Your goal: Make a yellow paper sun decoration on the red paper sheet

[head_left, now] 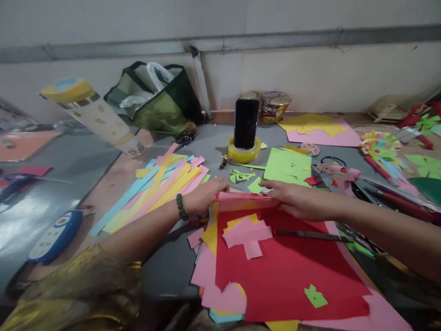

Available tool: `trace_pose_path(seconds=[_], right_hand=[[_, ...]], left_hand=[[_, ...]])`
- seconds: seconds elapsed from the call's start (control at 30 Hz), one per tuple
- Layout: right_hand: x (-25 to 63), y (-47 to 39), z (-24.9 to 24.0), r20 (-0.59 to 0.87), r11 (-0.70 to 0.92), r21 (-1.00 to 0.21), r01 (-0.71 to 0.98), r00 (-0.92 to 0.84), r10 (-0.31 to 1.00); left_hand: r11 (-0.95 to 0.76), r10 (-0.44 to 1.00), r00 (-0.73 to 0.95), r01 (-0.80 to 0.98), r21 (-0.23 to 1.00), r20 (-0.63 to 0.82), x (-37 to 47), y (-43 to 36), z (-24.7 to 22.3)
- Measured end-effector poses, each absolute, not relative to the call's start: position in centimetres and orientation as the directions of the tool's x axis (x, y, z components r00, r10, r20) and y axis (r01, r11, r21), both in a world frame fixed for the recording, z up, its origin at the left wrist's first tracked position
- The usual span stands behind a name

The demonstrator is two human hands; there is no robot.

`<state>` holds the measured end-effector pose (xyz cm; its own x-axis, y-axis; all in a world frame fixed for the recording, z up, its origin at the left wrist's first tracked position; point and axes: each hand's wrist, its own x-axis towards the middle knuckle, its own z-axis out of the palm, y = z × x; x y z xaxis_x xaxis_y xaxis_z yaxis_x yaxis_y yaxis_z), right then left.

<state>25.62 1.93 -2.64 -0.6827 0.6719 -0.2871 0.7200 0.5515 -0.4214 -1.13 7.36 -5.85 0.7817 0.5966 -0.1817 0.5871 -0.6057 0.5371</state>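
Red paper (292,271) has a pink strip (241,200) along its far edge, pinched near either end by left hand (208,192) and right hand (299,200), best kept evenly aligned.

Left hand (210,193), right hand (303,201), one at each end of the pink strip (246,201), red sheet (289,276) below, phone (245,123) upright beyond!
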Motion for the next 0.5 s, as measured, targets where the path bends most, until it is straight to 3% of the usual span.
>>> trace_pose_path(seconds=[0.17,0.27,0.5], right_hand=[[25.6,2.7,-2.4,-0.412,0.449,-0.426,0.785,-0.610,0.676],[25.4,2.7,-2.0,-0.475,0.434,-0.387,0.814,-0.579,0.663],[25.5,2.6,-2.0,-0.360,0.542,-0.437,0.717,-0.692,0.625]], left_hand=[[-0.770,0.454,0.880,0.467,0.434,-0.142,-0.9,7.9,-6.3],[-0.801,0.342,0.929,0.367,0.473,-0.141,-0.6,8.0,-6.1],[-0.756,0.292,0.950,0.301,0.581,-0.112,-0.1,9.3,-5.6]])
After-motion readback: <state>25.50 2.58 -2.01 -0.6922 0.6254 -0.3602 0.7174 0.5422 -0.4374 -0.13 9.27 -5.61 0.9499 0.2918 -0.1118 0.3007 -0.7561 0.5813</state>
